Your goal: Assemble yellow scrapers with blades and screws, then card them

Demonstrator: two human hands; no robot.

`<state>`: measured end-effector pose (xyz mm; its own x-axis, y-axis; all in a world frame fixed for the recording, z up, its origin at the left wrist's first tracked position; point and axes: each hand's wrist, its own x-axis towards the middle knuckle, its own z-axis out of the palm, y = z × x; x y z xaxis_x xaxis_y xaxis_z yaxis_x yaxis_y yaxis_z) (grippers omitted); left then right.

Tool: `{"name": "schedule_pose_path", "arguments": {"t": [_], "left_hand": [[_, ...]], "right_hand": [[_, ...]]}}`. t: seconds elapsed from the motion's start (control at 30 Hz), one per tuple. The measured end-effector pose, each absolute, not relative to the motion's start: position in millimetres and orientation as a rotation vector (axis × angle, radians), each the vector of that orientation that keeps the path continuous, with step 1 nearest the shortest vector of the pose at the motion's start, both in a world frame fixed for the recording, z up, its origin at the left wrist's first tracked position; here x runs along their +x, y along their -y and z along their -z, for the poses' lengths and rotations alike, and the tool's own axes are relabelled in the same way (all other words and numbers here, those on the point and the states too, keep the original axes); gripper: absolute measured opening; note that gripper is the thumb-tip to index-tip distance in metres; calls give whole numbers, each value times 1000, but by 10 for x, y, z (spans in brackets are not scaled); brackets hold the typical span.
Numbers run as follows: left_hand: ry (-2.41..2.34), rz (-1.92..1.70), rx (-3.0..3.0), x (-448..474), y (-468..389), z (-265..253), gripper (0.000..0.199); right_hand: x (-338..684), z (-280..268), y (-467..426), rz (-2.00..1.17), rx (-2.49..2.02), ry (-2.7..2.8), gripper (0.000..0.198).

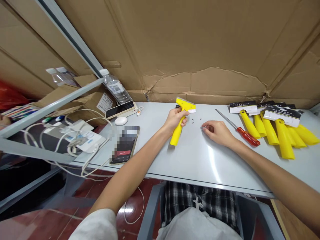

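Observation:
My left hand (174, 119) is wrapped round the neck of a yellow scraper (178, 132). Its wide head with a metal blade edge points away from me, and the handle hangs towards me above the table. Part of a black and white card (192, 110) shows behind the scraper head. Several tiny screws (192, 122) lie on the table between my hands. My right hand (217, 132) rests on the tabletop just right of them, thumb and forefinger drawn together; anything between the fingertips is too small to make out. Beyond it lies a screwdriver (247, 136) with a red handle.
Several yellow scrapers with header cards (285, 138) are heaped at the right of the white table (160, 163). On the left are a phone (125, 143), a white round case (121, 120), a power bank (121, 110), a water bottle (116, 87) and tangled cables (75, 143). Cardboard (200, 43) stands behind.

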<state>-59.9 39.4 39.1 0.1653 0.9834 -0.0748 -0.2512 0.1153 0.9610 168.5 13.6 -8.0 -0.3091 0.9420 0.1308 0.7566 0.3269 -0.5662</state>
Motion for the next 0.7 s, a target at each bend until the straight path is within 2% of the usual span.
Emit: {"name": "schedule_pose_path", "arguments": {"t": [0.2, 0.33, 0.53, 0.7], "left_hand": [[-942, -1188, 972, -628, -485, -298, 19], [-894, -1212, 955, -657, -511, -247, 21], [-825, -1140, 938, -627, -504, -203, 25], [-791, -1062, 947, -553, -441, -159, 24]], "right_hand": [[1255, -52, -387, -404, -1643, 2222, 40], [1084, -71, -494, -362, -1634, 2290, 27], [1370, -38, -432, -370, -1554, 2380, 24], [1756, 54, -251, -446, -1277, 2242, 32]]}}
